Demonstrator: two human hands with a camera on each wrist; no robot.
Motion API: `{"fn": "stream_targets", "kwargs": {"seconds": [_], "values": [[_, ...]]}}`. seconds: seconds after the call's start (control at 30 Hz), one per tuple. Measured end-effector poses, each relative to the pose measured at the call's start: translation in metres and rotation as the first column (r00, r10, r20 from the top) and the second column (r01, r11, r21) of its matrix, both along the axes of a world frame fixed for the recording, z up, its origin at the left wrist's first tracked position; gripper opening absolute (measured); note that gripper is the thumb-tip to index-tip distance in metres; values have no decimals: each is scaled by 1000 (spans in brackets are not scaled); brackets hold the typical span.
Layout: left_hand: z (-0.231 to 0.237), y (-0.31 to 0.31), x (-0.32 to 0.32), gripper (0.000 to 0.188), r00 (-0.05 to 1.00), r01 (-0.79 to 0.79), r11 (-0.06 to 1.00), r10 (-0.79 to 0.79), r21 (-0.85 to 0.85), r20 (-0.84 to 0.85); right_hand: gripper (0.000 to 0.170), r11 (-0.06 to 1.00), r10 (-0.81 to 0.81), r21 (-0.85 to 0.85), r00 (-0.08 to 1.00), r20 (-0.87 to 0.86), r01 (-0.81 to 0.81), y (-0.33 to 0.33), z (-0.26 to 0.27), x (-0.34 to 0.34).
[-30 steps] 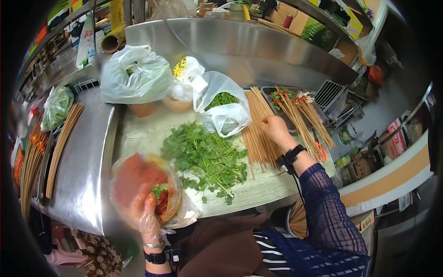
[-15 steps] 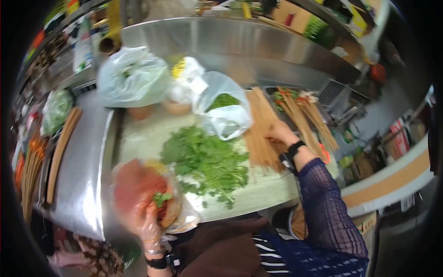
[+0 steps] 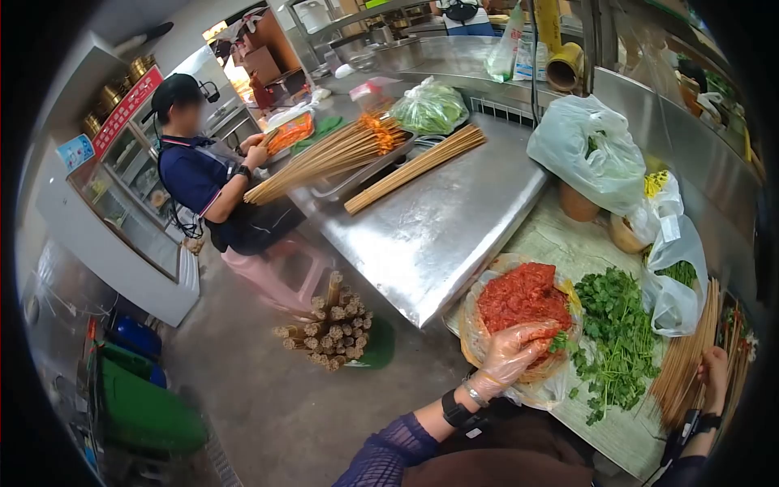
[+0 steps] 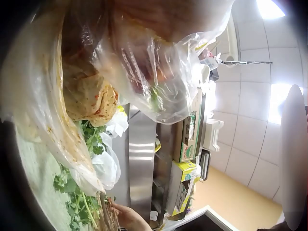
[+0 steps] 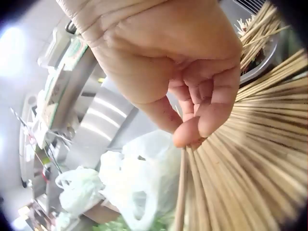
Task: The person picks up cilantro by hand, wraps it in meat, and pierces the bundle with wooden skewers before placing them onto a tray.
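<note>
My left hand (image 3: 510,357), in a clear plastic glove, rests at the near right of a plastic-lined bowl holding red minced meat (image 3: 515,300). Its fingers pinch a small coriander sprig (image 3: 558,341), which shows green through the glove in the left wrist view. A heap of coriander (image 3: 613,333) lies to the right of the bowl. My bare right hand (image 5: 183,82) is over a spread of bamboo skewers (image 5: 250,159), with thumb and forefinger pinched at the end of a skewer at the near edge of the spread.
Plastic bags of greens (image 3: 588,150) stand behind the coriander. To the left is a steel table (image 3: 430,235) with a bundle of skewers (image 3: 414,166). A person (image 3: 191,174) sits beyond it holding something. A bin of bundled sticks (image 3: 333,325) stands on the floor.
The head view has swung left, bringing the seated person and steel table into sight. My left hand stays at the meat bowl with the coriander; my right stays at the skewers.
</note>
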State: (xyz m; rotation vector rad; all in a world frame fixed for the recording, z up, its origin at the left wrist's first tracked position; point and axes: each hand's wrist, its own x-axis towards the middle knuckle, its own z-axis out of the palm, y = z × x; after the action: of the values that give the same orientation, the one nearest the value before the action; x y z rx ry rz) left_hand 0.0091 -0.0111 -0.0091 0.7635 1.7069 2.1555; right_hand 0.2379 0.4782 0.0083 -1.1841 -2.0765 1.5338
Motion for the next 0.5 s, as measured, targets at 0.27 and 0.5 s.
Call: {"fn": "stream_targets", "kwargs": {"seconds": [0.27,0.5], "values": [[-6,2,-2,24,998,-26,996,21,88,55,19,980,-135,-198,827,-545,29,-143,41,-48],[10,3,0,23,843,-237,852,-60,467,535,9,970,31,-138,663,-748,-201,-281,43,-98]]}}
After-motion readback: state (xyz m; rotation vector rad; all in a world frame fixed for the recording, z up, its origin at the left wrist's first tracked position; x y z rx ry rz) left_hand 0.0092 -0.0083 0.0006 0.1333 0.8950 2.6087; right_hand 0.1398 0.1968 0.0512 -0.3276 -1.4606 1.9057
